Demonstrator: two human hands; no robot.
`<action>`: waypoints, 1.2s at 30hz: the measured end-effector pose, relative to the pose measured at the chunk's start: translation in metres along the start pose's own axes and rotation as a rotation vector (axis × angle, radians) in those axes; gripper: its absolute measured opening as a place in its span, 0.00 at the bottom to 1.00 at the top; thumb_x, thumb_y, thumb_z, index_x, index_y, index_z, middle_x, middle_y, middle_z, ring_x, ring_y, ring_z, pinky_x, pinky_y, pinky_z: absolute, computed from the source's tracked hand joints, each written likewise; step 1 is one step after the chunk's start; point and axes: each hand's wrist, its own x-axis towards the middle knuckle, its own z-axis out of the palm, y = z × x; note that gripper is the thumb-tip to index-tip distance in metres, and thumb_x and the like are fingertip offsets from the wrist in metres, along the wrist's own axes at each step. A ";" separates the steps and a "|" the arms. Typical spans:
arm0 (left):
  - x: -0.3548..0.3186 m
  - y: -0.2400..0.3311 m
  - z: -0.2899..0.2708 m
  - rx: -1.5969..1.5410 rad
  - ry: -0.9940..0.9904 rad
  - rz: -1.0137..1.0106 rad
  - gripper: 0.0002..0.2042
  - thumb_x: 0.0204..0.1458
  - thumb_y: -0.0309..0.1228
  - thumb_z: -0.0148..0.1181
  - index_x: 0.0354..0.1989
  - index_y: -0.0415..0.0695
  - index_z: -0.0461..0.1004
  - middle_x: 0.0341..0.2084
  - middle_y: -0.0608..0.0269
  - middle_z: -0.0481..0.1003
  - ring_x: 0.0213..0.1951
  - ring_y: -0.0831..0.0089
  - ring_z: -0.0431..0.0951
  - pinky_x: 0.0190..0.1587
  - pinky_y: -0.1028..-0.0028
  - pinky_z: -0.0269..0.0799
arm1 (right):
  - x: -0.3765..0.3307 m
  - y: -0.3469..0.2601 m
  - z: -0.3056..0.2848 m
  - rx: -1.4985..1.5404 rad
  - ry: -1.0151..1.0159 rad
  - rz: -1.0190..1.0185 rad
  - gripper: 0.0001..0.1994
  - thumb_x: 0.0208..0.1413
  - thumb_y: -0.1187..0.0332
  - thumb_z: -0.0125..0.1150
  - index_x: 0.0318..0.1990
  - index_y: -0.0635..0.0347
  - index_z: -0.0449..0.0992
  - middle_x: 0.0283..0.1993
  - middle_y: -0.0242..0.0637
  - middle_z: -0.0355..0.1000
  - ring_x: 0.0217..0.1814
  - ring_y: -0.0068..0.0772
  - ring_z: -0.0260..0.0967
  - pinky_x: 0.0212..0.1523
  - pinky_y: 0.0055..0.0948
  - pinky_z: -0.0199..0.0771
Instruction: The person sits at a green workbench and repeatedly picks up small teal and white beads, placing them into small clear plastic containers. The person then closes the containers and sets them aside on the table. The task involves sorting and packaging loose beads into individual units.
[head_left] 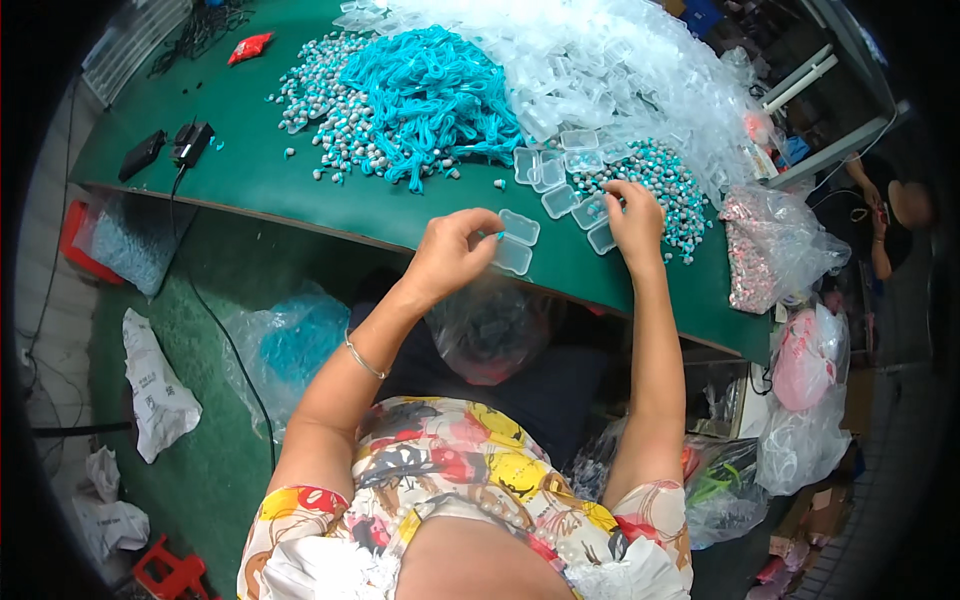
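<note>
My left hand [455, 250] is closed in a pinch by the table's near edge, with a small teal piece [500, 235] showing at its fingertips. Right beside those fingertips lies an opened clear plastic case [519, 228]. My right hand [637, 222] reaches to the near side of a pile of small grey-and-teal plugs [680, 190]. Its fingers curl over another opened clear case [601, 238]; what they hold, if anything, is hidden. Several more clear cases [559, 201] lie just left of that hand.
A heap of teal cords [430, 95] sits on the green table [260, 190], with more grey-and-teal plugs [350, 150] around it. Clear cases [620, 70] are piled at the back. A bag of pinkish pieces [752, 250] stands right; a black adapter [192, 143] lies left.
</note>
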 end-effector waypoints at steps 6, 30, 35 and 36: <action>-0.001 0.000 -0.005 0.094 -0.024 0.026 0.09 0.49 0.25 0.60 0.39 0.38 0.79 0.32 0.51 0.80 0.29 0.59 0.79 0.35 0.65 0.75 | 0.034 -0.004 0.005 -0.175 -0.214 -0.060 0.06 0.50 0.66 0.68 0.37 0.48 0.84 0.38 0.35 0.79 0.44 0.41 0.77 0.45 0.47 0.69; -0.001 0.001 -0.015 0.325 -0.068 0.184 0.06 0.48 0.25 0.62 0.35 0.42 0.79 0.35 0.58 0.76 0.36 0.58 0.78 0.40 0.62 0.74 | -0.040 -0.077 -0.023 0.642 -0.080 0.011 0.06 0.50 0.79 0.64 0.36 0.62 0.80 0.35 0.33 0.78 0.37 0.25 0.73 0.42 0.27 0.71; -0.002 0.004 -0.016 0.401 -0.113 0.185 0.05 0.48 0.26 0.62 0.33 0.42 0.79 0.36 0.58 0.76 0.39 0.56 0.78 0.42 0.60 0.73 | -0.072 -0.112 -0.008 0.300 -0.075 -0.321 0.07 0.45 0.76 0.67 0.33 0.54 0.78 0.35 0.32 0.77 0.40 0.37 0.73 0.49 0.37 0.62; -0.001 0.005 -0.016 0.413 -0.119 0.186 0.05 0.48 0.26 0.62 0.33 0.42 0.79 0.36 0.58 0.76 0.40 0.55 0.78 0.43 0.59 0.73 | -0.074 -0.114 -0.004 0.283 -0.061 -0.336 0.06 0.46 0.76 0.67 0.32 0.54 0.78 0.36 0.31 0.77 0.40 0.37 0.73 0.48 0.38 0.61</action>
